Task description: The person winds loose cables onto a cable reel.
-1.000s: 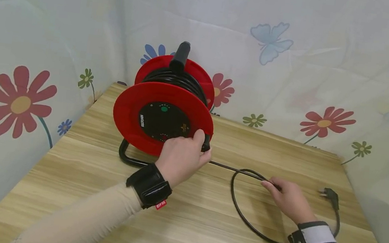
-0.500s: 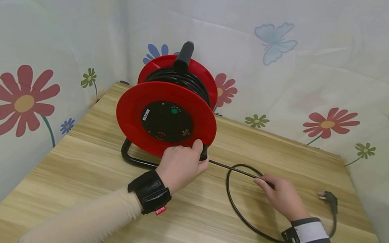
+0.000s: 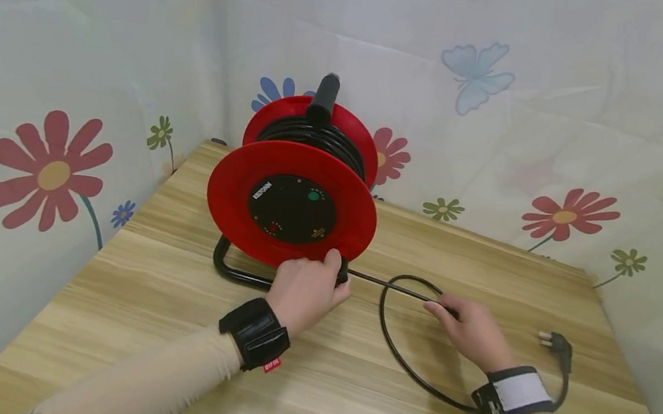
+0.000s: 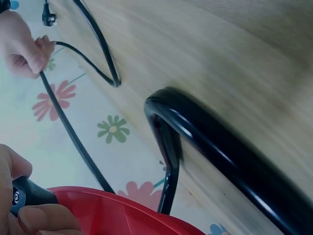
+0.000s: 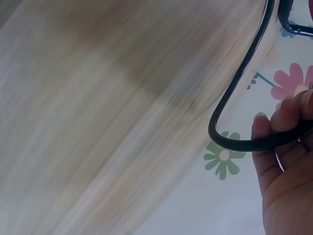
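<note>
A red cable reel point(image 3: 223, 187) with a black centre plate stands on a black tube frame point(image 3: 242, 277), black cable wound between its flanges. At the lower right of its front flange, my left hand point(image 3: 303, 293) grips the black crank knob point(image 3: 343, 272); the left wrist view shows the knob point(image 4: 39, 196) between thumb and fingers. To the right, my right hand point(image 3: 477, 332) holds the black cable point(image 3: 375, 280), which runs fairly straight to the reel. Past that hand the cable loops over the tabletop. In the right wrist view, curled fingers point(image 5: 286, 117) go round the cable.
The cable's loose end carries a black plug point(image 3: 561, 349) on the right of the wood-grain table point(image 3: 347, 381). A black carry handle point(image 3: 323, 97) rises above the reel. Flower-printed white sheeting point(image 3: 376, 47) hangs close behind the table and at both sides.
The reel has turned clockwise, its label and green dot moving round, while my left hand carried the knob downward. My right hand came slightly nearer the reel with the cable.
</note>
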Demonstrator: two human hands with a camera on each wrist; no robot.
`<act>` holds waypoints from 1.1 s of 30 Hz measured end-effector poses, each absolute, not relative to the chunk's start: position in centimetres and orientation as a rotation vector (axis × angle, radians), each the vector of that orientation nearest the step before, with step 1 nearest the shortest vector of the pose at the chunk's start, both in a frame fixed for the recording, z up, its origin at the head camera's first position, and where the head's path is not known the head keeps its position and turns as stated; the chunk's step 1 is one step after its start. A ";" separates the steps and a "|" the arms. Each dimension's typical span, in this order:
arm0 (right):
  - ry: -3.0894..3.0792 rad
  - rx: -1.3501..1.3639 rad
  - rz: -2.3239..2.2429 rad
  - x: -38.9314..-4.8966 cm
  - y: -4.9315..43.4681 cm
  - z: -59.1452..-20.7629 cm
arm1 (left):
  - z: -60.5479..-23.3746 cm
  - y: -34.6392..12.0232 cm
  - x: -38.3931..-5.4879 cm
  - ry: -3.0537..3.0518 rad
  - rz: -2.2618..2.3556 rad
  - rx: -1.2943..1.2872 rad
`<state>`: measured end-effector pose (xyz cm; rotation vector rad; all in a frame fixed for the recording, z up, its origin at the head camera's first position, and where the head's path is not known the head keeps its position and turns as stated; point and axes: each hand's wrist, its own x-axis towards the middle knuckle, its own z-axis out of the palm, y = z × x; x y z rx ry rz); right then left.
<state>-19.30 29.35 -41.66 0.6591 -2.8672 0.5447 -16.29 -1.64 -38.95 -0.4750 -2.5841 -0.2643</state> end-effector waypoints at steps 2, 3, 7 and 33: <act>-2.870 0.663 0.549 -19.3 29.1 -41.7 | -39.2 -1.7 -16.3 -2.588 -0.260 -0.471; -2.874 0.663 0.552 -19.4 29.0 -41.7 | -39.3 -1.8 -16.2 -2.594 -0.261 -0.469; -2.884 0.669 0.551 -19.5 28.4 -41.7 | -39.7 -2.1 -16.0 -2.603 -0.264 -0.462; -2.865 0.740 0.579 -20.5 25.1 -42.6 | -42.4 -4.8 -15.9 -2.724 -0.334 -0.369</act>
